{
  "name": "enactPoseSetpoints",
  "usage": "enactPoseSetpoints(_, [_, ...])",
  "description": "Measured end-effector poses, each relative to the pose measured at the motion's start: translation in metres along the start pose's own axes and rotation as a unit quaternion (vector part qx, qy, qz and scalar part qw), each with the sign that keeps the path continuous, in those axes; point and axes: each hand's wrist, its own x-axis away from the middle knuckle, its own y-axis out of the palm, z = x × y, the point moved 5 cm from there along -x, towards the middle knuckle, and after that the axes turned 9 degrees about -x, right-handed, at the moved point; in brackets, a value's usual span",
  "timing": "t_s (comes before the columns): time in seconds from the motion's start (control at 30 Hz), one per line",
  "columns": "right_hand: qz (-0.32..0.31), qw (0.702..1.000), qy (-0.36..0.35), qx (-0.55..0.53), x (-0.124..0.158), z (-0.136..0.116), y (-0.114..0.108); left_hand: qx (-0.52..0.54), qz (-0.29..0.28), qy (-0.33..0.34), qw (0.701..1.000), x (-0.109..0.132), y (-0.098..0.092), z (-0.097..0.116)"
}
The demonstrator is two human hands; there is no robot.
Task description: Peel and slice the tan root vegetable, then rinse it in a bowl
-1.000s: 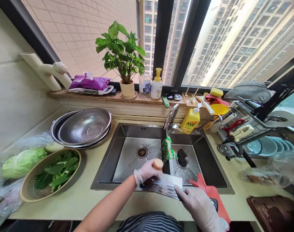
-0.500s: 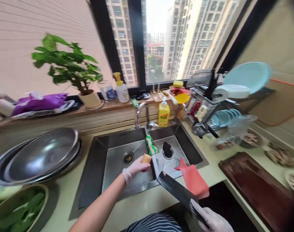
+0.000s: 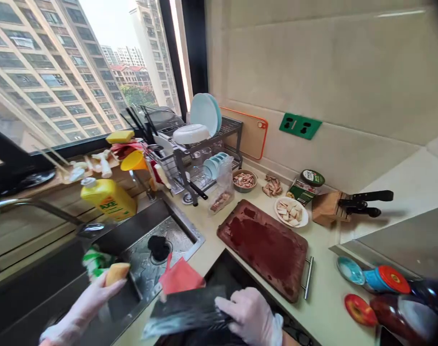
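Observation:
My left hand [image 3: 89, 300], in a thin clear glove, is over the sink [image 3: 137, 312]. Its fingers are closed round a short, blunt-ended, tan-orange chunk of food [image 3: 118, 274] whose kind I cannot make out. A similar glove covers my right hand [image 3: 247, 315], which grips the handle of a dark, wide-bladed cleaver [image 3: 190, 302]. The blade points left and is smeared by motion. Just behind it a red cloth [image 3: 181, 276] hangs at the sink's front right edge. A dark, soft-looking lump [image 3: 158, 247] lies by the right drain, and a green-and-white packet [image 3: 95, 262] is near the divider.
A wet brown cutting board [image 3: 264, 247] lies on the right counter. Behind it are a white plate of pale slices [image 3: 292, 211], a bowl of chopped meat [image 3: 244, 180] and a knife block [image 3: 327, 209]. A dish rack [image 3: 204, 144] fills the corner; a yellow soap bottle [image 3: 108, 197] stands behind the sink.
The view has swung right, bringing the cutting board to the middle. The cleaver has turned to lie nearly level across the view. Both hands keep their holds.

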Motion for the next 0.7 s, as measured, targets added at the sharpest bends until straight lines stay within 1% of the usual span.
enactPoseSetpoints(0.03, [-0.002,0.997,0.067,-0.04,0.023,0.026,-0.006,0.031,-0.07,0.022,0.997,0.005,0.031,0.023])
enactPoseSetpoints(0.07, [0.01,0.986,0.142,-0.086,0.047,0.05,-0.013,0.043,-0.095,0.054,0.993,0.011,0.062,0.051])
enactPoseSetpoints(0.1, [0.037,0.967,0.218,-0.127,0.069,0.073,-0.021,0.037,-0.117,0.092,0.988,0.019,0.095,0.084])
enactPoseSetpoints(0.13, [0.071,0.942,0.287,-0.162,0.09,0.093,-0.029,0.013,-0.154,0.127,0.98,0.029,0.13,0.119])
enactPoseSetpoints(0.17, [0.107,0.915,0.342,-0.187,0.108,0.11,-0.037,-0.025,-0.184,0.157,0.97,0.038,0.165,0.153])
enactPoseSetpoints(0.23, [0.168,0.87,0.413,-0.21,0.132,0.132,-0.053,-0.094,-0.213,0.221,0.947,0.053,0.225,0.218])
enactPoseSetpoints(0.27, [0.189,0.855,0.432,-0.214,0.138,0.14,-0.06,-0.132,-0.223,0.25,0.933,0.059,0.251,0.246])
enactPoseSetpoints(0.3, [0.206,0.844,0.445,-0.215,0.141,0.146,-0.066,-0.183,-0.228,0.271,0.917,0.063,0.272,0.269])
enactPoseSetpoints(0.33, [0.218,0.836,0.454,-0.217,0.142,0.151,-0.071,-0.233,-0.219,0.29,0.902,0.066,0.289,0.288])
enactPoseSetpoints(0.37, [0.227,0.83,0.46,-0.218,0.14,0.154,-0.074,-0.271,-0.212,0.304,0.888,0.067,0.302,0.303])
enactPoseSetpoints(0.4, [0.231,0.827,0.462,-0.221,0.136,0.156,-0.076,-0.291,-0.21,0.31,0.88,0.068,0.311,0.313])
enactPoseSetpoints(0.47, [0.228,0.828,0.459,-0.227,0.124,0.158,-0.074,-0.311,-0.208,0.322,0.869,0.068,0.321,0.322])
enactPoseSetpoints(0.53, [0.213,0.838,0.448,-0.229,0.109,0.159,-0.069,-0.311,-0.213,0.334,0.864,0.067,0.323,0.32])
enactPoseSetpoints(0.6, [0.201,0.852,0.432,-0.218,0.095,0.159,-0.062,-0.303,-0.224,0.341,0.861,0.064,0.322,0.311])
enactPoseSetpoints(0.7, [0.19,0.873,0.407,-0.192,0.081,0.16,-0.054,-0.288,-0.244,0.334,0.864,0.06,0.319,0.297])
